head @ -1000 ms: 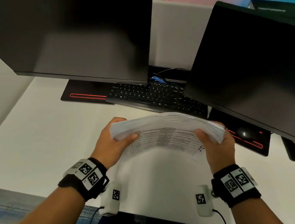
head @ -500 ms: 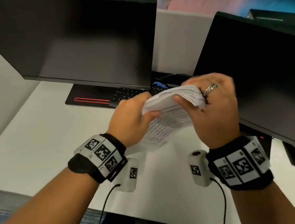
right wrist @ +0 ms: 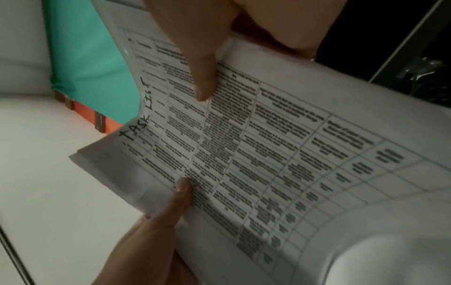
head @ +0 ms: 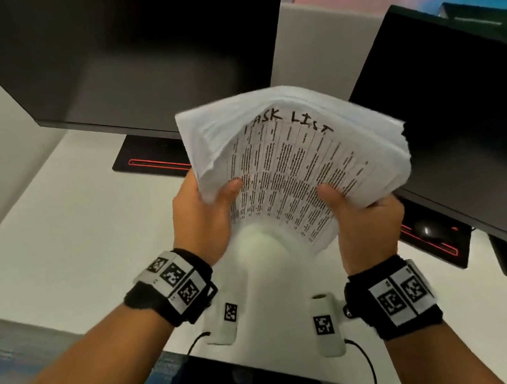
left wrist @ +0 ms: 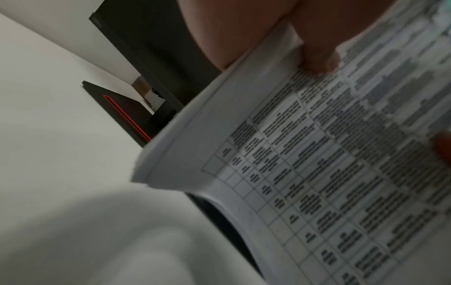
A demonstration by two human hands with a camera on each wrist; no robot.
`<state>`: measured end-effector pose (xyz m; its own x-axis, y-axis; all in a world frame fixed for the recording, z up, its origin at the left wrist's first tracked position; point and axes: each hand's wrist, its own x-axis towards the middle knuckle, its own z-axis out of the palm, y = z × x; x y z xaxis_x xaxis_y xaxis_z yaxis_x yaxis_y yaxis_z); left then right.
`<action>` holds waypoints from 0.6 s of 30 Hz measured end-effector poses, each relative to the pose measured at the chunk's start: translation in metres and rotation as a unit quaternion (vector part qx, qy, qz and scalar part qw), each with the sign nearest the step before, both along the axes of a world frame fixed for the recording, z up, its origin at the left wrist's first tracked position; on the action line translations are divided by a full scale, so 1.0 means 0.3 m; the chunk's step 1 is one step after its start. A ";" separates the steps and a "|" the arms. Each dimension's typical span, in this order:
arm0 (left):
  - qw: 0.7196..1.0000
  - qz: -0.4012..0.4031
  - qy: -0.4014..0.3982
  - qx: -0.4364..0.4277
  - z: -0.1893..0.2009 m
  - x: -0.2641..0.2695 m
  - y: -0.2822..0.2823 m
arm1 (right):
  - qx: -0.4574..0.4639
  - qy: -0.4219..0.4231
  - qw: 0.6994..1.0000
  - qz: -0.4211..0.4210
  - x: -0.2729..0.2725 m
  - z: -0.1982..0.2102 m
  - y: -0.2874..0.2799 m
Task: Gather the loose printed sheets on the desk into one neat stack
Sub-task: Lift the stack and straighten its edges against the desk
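Observation:
A thick bundle of printed sheets (head: 293,157) is held in the air above the white desk (head: 61,246), its top page a table headed "TASK LIST" in handwriting. My left hand (head: 208,213) grips the bundle's left edge, thumb on top. My right hand (head: 361,216) grips the lower right edge, thumb pressed on the printed page. The bundle bows upward and its far edges are fanned and uneven. The left wrist view shows the printed sheets (left wrist: 317,173) close up with my left thumb on them. In the right wrist view both thumbs lie on the printed sheets (right wrist: 268,154).
Two dark monitors stand behind: the left monitor (head: 125,51) and the right monitor (head: 467,106), each on a black base with a red stripe (head: 152,162). The paper hides the space between them. The desk's front edge runs near my wrists.
The bundle has swung from a rolled, edge-on hold to facing me, raised higher, with the printed top page showing. My right hand went from over its top to its lower right edge.

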<state>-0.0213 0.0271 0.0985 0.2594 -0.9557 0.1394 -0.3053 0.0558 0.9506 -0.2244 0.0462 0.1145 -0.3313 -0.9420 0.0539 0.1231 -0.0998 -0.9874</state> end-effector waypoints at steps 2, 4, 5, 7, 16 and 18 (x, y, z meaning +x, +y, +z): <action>0.999 -0.044 -0.011 0.026 -0.063 0.023 0.014 | 0.018 0.014 1.000 0.007 0.018 -0.050 0.030; 0.993 -0.083 0.047 0.066 -0.115 0.051 0.030 | 0.081 0.015 0.997 0.014 0.022 -0.119 0.045; 0.990 -0.089 0.071 0.080 -0.129 0.063 0.029 | 0.110 0.016 0.994 0.014 0.022 -0.143 0.042; 0.986 -0.092 0.098 0.101 -0.133 0.074 0.020 | 0.141 -0.010 0.990 0.013 0.023 -0.175 0.034; 0.986 -0.104 0.121 -0.050 -0.032 0.074 -0.005 | 0.122 -0.031 0.992 0.029 -0.001 -0.162 0.008; 0.983 -0.094 0.139 -0.071 -0.015 0.055 -0.010 | 0.121 -0.021 0.992 0.025 -0.003 -0.158 0.006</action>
